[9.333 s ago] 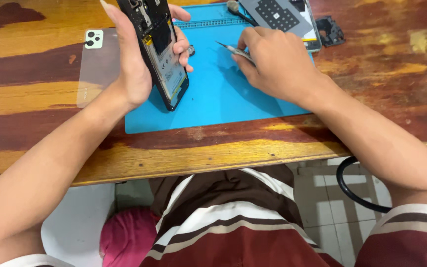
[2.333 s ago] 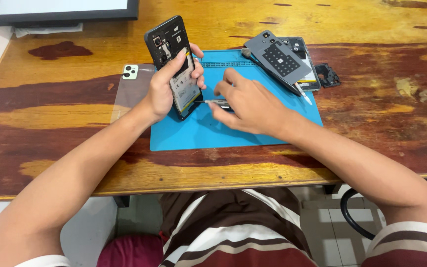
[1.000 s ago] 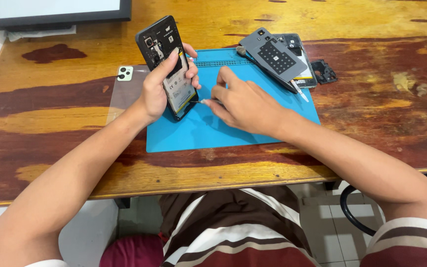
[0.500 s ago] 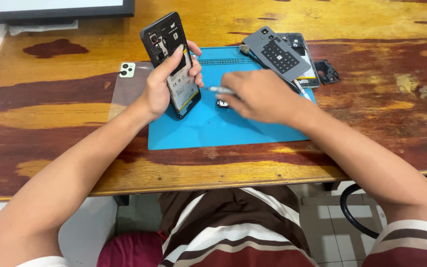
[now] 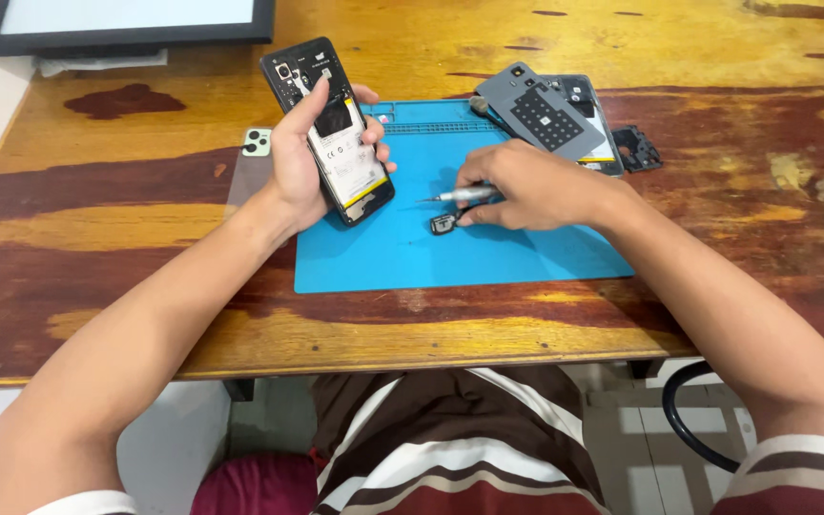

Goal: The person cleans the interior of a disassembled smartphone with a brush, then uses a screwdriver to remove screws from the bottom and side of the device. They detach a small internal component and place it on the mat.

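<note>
Right now my left hand (image 5: 299,162) is wrapped around an opened phone (image 5: 329,129), its back cover off so the inner board and battery face me; the fingers curl over its right edge and the thumb lies along the top of the exposed insides. I hold it tilted, its lower corner just over the near left part of the blue work mat (image 5: 450,238).

My right hand (image 5: 526,186) is pressed together on a slim metal screwdriver (image 5: 460,195), pinched between thumb and fingers, with the tip pointing left toward the phone. Just under that hand a small dark part (image 5: 442,224) lies on the mat, and one fingertip sits right at its edge; I cannot tell whether it truly touches.

Beyond the right hand, at the mat's far right corner, a grey back cover (image 5: 545,110) rests on top of another dark phone body (image 5: 591,129). A small black frame piece (image 5: 639,148) lies just beside them on the wooden table (image 5: 97,238). Left of my wrist a clear phone case (image 5: 248,172) lies flat on the wood. A black-framed panel (image 5: 126,21) sits at the far left edge.
</note>
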